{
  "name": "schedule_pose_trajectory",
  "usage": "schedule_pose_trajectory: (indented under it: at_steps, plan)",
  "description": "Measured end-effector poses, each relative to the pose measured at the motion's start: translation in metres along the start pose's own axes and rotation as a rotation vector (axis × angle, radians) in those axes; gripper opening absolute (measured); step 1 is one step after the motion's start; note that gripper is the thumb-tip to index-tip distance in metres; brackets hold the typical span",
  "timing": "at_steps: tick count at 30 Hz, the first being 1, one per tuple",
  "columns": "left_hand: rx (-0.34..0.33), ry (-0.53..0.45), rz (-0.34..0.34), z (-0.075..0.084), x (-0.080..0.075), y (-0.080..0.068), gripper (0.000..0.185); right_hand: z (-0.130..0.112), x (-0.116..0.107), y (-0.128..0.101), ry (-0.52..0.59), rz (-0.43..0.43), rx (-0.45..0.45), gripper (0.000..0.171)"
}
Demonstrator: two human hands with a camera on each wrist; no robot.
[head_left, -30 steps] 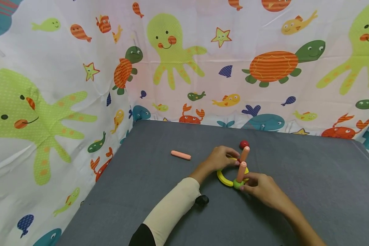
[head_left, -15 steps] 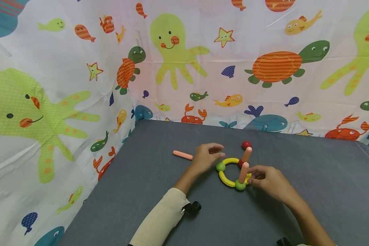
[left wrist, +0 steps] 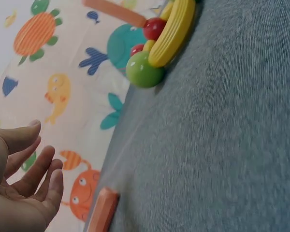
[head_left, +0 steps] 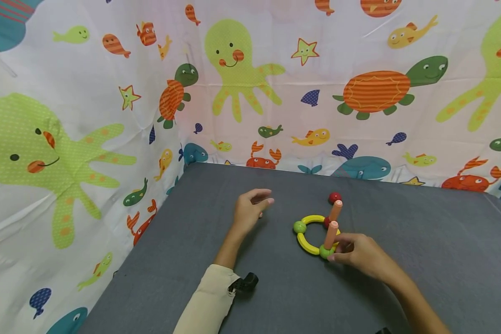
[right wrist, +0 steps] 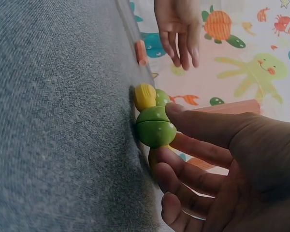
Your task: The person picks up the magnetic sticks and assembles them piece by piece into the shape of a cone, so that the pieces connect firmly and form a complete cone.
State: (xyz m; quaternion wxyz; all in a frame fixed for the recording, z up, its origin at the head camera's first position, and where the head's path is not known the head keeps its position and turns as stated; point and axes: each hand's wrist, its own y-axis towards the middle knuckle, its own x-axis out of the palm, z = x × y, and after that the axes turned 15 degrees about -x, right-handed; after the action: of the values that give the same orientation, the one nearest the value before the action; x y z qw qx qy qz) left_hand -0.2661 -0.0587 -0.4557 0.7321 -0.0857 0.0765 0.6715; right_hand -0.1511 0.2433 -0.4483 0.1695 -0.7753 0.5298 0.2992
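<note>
grey cloth-covered table [head_left: 401, 278] with a sea-animal print curtain [head_left: 87, 116] hung behind and on the left side. right hand [head_left: 359, 255] sits at the near edge of a small toy build, fingertips [right wrist: 176, 110] touching the near green ball [head_left: 325, 252], fingers loosely bent, not wrapped around it. build is a yellow ring [head_left: 306, 243] of curved pieces lying flat near the table middle, joined by the near green ball and a second green ball [head_left: 299, 227] on its left side. two pink pegs stand upright on the ring: near peg [head_left: 330, 234] rising from the near green ball, far peg [head_left: 335, 209] behind it over a small red ball [head_left: 326, 222]. another red ball [head_left: 335, 197] lies loose on the cloth just beyond the ring. left hand [head_left: 250, 211] is off to the left of the ring, apart from it, fingers straight and relaxed, holding nothing. a loose pink stick [left wrist: 102, 211] lies on the cloth right by that hand, mostly hidden under it in the head view. cannot tell if the hand touches it. beige sleeve [head_left: 204, 306] on the left forearm, black wrist mount [head_left: 244, 283] at the cuff.
</note>
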Motion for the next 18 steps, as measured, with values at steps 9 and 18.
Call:
schedule_pose_trajectory:
  at_steps: [9, 18]
  plan:
    - [-0.054, -0.143, -0.005, -0.010, -0.017, -0.002, 0.029, 0.004, 0.002, 0.001, 0.007, -0.021, 0.000, 0.031]
    - [-0.071, -0.111, 0.048, -0.017, -0.031, -0.002, 0.035, 0.008, 0.002, 0.000, -0.007, -0.022, -0.027, 0.030]
